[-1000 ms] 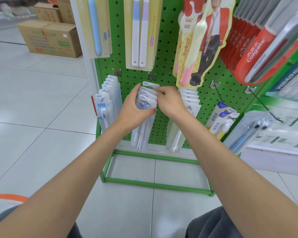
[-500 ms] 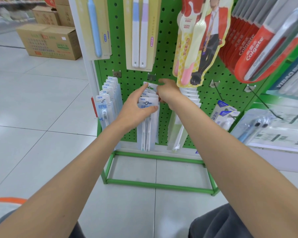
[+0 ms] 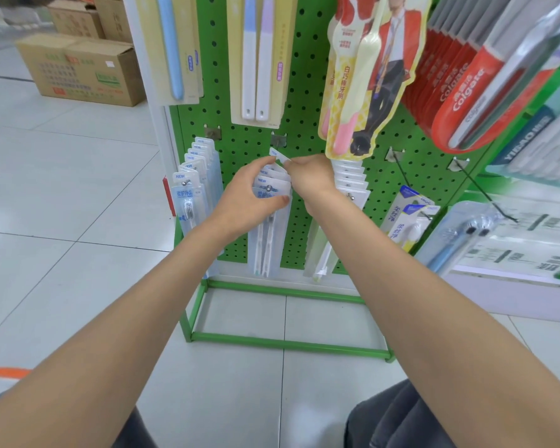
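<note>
2 hands meet at the middle hook [image 3: 268, 188] of the green pegboard's [image 3: 240, 140] lowest row, seen from the head camera. The left hand [image 3: 249, 195] curls round a hanging stack of toothbrush packs [image 3: 265, 240] — thumb across the front pack's face, fingers behind the top. The right hand [image 3: 311, 176] pinches the white header tab [image 3: 277, 154] of the rearmost pack, just above the stack near the hook's root.

The packs hang with their long axis straight down toward the pegboard's bottom edge. The hook's ball tip points out at the person, so I judge any pack must slide along that line — and the right hand is nearer the tab.

Readable print: "NEW" on the blue headers here and on the neighbouring stack [image 3: 188, 195] at the left edge, "Colgate" on the red packs [image 3: 459, 88] at the upper right corner.
</note>
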A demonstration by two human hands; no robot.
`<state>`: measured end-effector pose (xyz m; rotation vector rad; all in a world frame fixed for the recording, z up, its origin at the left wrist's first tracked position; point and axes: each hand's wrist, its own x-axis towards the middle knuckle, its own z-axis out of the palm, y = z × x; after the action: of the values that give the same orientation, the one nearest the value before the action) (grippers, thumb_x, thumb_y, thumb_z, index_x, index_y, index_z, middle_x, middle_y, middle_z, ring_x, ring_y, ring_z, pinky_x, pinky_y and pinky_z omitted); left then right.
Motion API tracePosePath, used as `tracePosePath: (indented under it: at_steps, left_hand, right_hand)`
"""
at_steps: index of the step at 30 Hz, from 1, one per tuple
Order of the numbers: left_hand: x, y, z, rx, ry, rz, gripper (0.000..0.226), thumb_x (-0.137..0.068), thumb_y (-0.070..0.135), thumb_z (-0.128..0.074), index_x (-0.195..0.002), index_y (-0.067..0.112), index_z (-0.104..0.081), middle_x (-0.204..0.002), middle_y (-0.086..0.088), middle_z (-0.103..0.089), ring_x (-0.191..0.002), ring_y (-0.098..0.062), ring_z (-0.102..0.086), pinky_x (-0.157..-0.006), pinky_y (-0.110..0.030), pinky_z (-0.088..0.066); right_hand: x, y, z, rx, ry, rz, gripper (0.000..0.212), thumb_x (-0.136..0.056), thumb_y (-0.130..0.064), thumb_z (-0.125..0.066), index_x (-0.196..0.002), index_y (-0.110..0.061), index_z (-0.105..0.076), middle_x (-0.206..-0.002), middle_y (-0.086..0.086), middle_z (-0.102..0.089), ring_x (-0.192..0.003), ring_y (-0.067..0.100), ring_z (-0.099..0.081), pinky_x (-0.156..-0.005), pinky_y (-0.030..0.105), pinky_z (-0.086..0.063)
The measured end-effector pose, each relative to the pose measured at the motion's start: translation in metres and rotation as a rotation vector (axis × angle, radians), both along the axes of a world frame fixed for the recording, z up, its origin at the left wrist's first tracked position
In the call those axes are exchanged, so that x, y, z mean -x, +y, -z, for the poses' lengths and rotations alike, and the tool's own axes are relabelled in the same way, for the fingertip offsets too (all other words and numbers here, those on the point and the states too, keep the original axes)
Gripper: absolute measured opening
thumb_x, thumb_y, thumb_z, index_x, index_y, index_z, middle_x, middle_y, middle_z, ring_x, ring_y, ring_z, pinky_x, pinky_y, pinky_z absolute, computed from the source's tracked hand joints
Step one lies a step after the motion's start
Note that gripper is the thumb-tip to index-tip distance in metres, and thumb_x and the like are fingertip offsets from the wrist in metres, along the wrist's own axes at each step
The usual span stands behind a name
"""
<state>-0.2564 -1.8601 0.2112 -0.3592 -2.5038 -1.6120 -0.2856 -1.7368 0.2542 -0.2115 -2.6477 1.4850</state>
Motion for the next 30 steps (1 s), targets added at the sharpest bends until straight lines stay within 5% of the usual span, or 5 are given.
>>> tracePosePath:
  at_steps: [5, 9, 16, 28, 30]
  left_hand:
    - [-0.001, 0.001, 0.001, 0.027, 0.018, 0.008, 0.076, -0.082, 0.012, -0.075, -0.147, 0.023, -0.039, -0.131, -0.002, -0.043, -0.095, -0.001, -0.055, -0.063, 0.000, -0.043]
    - [0.002, 0.000, 0.003, 0.033, 0.028, -0.003, 0.076, -0.080, 0.017, -0.079, -0.145, 0.027, -0.041, -0.133, -0.004, -0.045, -0.104, -0.012, -0.057, -0.062, -0.004, -0.047]
    - [0.004, 0.000, 0.005, 0.039, 0.024, 0.018, 0.084, -0.072, 0.026, -0.083, -0.144, 0.030, -0.041, -0.131, -0.002, -0.049, -0.110, -0.013, -0.058, -0.095, -0.039, -0.053]
    - [-0.003, 0.001, 0.003, 0.095, 0.049, -0.035, 0.083, -0.077, 0.021, -0.080, -0.147, 0.029, -0.037, -0.136, -0.001, -0.046, -0.115, -0.015, -0.054, -0.095, -0.030, -0.049]
    - [-0.006, 0.002, 0.004, 0.110, 0.056, -0.063, 0.086, -0.078, 0.023, -0.081, -0.149, 0.027, -0.033, -0.140, -0.001, -0.044, -0.121, -0.016, -0.051, -0.099, -0.029, -0.045]
  right_hand:
    - [-0.015, 0.000, 0.006, 0.105, 0.025, 0.094, 0.037, -0.095, -0.011, -0.053, -0.058, -0.014, -0.050, -0.056, 0.002, -0.043, -0.053, 0.018, -0.038, -0.053, 0.027, -0.031]
    - [-0.026, 0.000, 0.013, 0.155, 0.065, 0.143, 0.048, -0.094, -0.006, -0.049, -0.050, -0.016, -0.034, -0.051, 0.001, -0.028, -0.050, 0.019, -0.024, -0.052, 0.027, -0.021]
    - [-0.054, -0.005, 0.024, 0.127, 0.158, 0.167, 0.051, -0.095, -0.003, -0.045, -0.050, -0.016, -0.026, -0.051, 0.000, -0.021, -0.051, 0.016, -0.017, -0.051, 0.028, -0.020]
    - [-0.093, 0.017, 0.034, 0.040, 0.267, 0.214, 0.050, -0.091, -0.002, -0.047, -0.048, -0.016, -0.026, -0.046, -0.002, -0.020, -0.046, 0.014, -0.016, -0.057, 0.040, -0.046]
    - [-0.096, 0.020, 0.032, 0.005, 0.247, 0.192, 0.048, -0.089, -0.001, -0.047, -0.048, -0.015, -0.027, -0.046, -0.001, -0.020, -0.046, 0.015, -0.016, -0.053, 0.035, -0.041]
